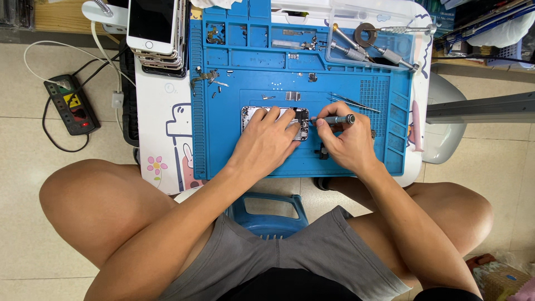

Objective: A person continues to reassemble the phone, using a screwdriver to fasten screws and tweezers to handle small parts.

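We see the left hand lying flat on an opened phone in the middle of the blue mat, its fingers spread a little and pressing down. The right hand has its fingers curled tight around a small grey screwdriver, with the tip at the phone's right edge. The left hand hides most of the phone, and the tiny parts inside are hard to make out.

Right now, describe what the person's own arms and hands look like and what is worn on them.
Both arms are bare from shoulder to fingers: no sleeves, gloves, watch or rings show. The left hand and right hand have short nails. The person wears a grey sleeveless top.
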